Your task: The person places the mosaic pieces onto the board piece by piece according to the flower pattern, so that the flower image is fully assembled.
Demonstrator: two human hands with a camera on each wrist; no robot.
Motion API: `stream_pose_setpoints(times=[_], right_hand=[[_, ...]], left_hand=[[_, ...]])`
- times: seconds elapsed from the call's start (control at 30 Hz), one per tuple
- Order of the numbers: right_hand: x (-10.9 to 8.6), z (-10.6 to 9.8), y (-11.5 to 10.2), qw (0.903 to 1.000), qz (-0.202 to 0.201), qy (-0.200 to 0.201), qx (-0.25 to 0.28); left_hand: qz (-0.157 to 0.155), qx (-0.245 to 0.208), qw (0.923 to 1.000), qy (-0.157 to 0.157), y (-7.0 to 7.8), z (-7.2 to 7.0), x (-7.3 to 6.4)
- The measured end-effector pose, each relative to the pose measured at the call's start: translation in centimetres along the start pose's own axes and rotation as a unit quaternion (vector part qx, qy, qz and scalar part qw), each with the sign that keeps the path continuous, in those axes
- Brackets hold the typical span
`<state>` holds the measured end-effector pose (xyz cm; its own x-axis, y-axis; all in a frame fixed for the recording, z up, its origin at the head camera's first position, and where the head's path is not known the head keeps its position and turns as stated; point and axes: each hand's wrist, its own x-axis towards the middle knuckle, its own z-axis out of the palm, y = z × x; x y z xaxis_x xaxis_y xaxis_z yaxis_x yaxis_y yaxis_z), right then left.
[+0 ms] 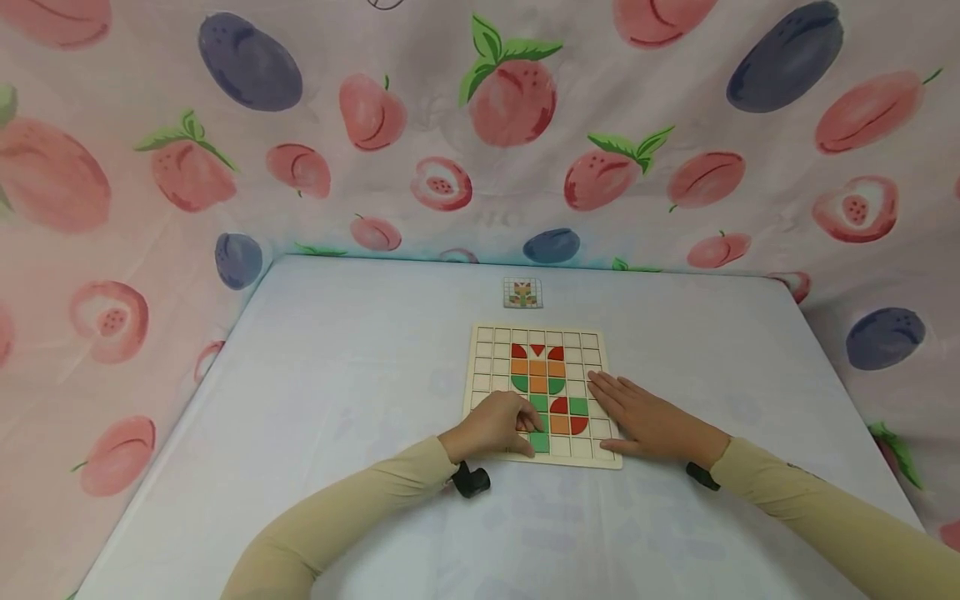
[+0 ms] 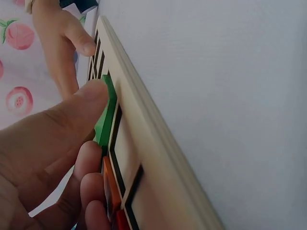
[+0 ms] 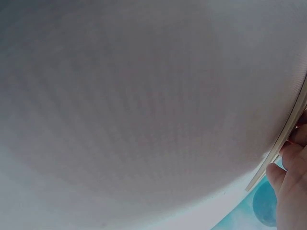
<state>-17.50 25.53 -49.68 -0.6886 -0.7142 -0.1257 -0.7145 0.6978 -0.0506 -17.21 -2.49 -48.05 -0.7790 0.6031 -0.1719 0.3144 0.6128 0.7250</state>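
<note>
A cream grid board [image 1: 581,340] lies on the table with red, orange and green tiles forming a pattern in its cells. My left hand [image 1: 495,423] is over the board's lower left part and hides some cells. In the left wrist view its thumb and index finger pinch a green tile [image 2: 108,115] at the board's surface. The other fingers curl beside an orange tile [image 2: 111,187] and a red tile [image 2: 122,220]. My right hand [image 1: 651,419] rests with straight fingers on the board's right edge; the right wrist view catches only part of a hand [image 3: 292,187] by the board.
Behind the board lies a small card [image 1: 522,292] showing a similar coloured pattern on a grid. The white-covered table [image 1: 360,350] extends around the board. A fruit-printed cloth [image 1: 420,108] hangs at the back and both sides.
</note>
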Motion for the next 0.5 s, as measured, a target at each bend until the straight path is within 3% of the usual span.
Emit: stream_pose_setpoints(times=[0.13, 0.37, 0.5], right_hand=[[0.07, -0.13, -0.01, 0.9996, 0.012, -0.024, 0.003], [0.01, -0.07, -0.01, 0.9995, 0.017, -0.025, 0.003], [0.01, -0.01, 0.02, 0.9995, 0.017, -0.021, 0.014]], left_hand=[[0.006, 0.009, 0.9999, -0.001, 0.03, -0.2, -0.04], [0.026, 0.03, 0.9992, -0.003, -0.11, -0.09, 0.02], [0.022, 0.008, 0.9997, -0.011, -0.18, -0.38, -0.03]])
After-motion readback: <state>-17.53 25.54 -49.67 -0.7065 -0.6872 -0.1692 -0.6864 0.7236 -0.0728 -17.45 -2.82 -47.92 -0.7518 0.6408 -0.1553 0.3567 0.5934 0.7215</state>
